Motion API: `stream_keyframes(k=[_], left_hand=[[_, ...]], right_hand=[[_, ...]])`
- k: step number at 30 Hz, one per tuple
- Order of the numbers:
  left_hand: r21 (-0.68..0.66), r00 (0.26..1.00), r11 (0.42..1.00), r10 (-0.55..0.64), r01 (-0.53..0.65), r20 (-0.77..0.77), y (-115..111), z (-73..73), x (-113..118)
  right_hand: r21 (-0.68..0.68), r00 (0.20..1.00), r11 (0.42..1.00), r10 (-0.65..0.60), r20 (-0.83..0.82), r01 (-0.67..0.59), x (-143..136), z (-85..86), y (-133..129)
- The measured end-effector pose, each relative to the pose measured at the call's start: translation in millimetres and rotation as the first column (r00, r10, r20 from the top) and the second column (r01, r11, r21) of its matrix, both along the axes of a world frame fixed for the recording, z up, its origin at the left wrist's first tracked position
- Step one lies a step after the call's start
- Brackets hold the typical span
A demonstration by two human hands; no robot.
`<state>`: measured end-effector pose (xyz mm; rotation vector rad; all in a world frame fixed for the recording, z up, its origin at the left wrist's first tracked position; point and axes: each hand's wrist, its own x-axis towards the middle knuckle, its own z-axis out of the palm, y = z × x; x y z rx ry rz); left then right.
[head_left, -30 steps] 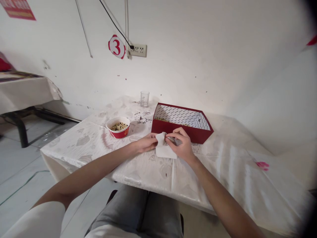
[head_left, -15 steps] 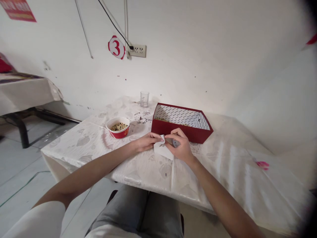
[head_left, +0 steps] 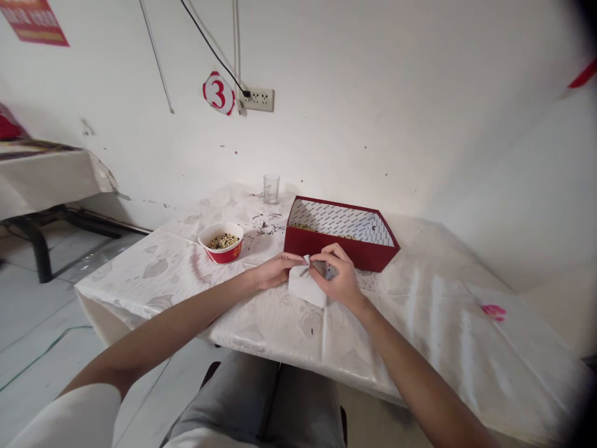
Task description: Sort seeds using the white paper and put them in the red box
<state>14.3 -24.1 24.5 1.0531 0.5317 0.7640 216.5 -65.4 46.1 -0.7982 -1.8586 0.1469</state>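
Between my two hands is a small white paper piece (head_left: pixel 306 287), with its top edge pinched and folded. My left hand (head_left: pixel 276 270) is closed on the paper's upper left corner. From the right, my right hand (head_left: pixel 339 272) grips the same top edge between thumb and fingers. Just behind my hands stands a dark red box (head_left: pixel 336 246) with a patterned white lining and grains inside. To the left sits a red and white bowl (head_left: pixel 224 254) holding mixed grains.
A clear glass (head_left: pixel 271 188) stands near the wall, with dark bits scattered in front of it. The tablecloth (head_left: pixel 261 323) has a plastic cover. A power strip (head_left: pixel 259 99) is on the wall, and another table (head_left: pixel 51 180) stands at the far left.
The view has shifted very slightly. My hands stay at the paper's top edge, and its lower part has tilted a little.
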Motion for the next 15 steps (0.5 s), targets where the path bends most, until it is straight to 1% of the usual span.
stream_keyframes(k=[3, 8, 11, 15], left_hand=[[-0.002, 1.000, 1.000, -0.015, 0.015, 0.028, -0.1, -0.4, 0.9], [-0.073, 0.996, 0.997, 0.005, 0.001, 0.085, 1.5, -1.4, 0.2], [-0.076, 0.997, 0.997, -0.005, 0.011, 0.082, 2.8, -2.4, -0.5], [-0.076, 0.999, 0.997, 0.021, -0.017, 0.046, 4.2, -4.8, 0.5]], right_hand=[[0.005, 1.000, 1.000, -0.022, 0.004, 0.022, 0.3, 1.1, 0.2], [0.019, 0.999, 0.999, -0.031, 0.006, 0.031, 1.6, 2.7, 1.0], [0.020, 0.999, 0.999, -0.032, 0.002, 0.032, 2.2, 2.9, 1.3], [0.015, 1.000, 1.000, 0.004, 0.006, -0.005, 3.0, 3.2, 1.2]])
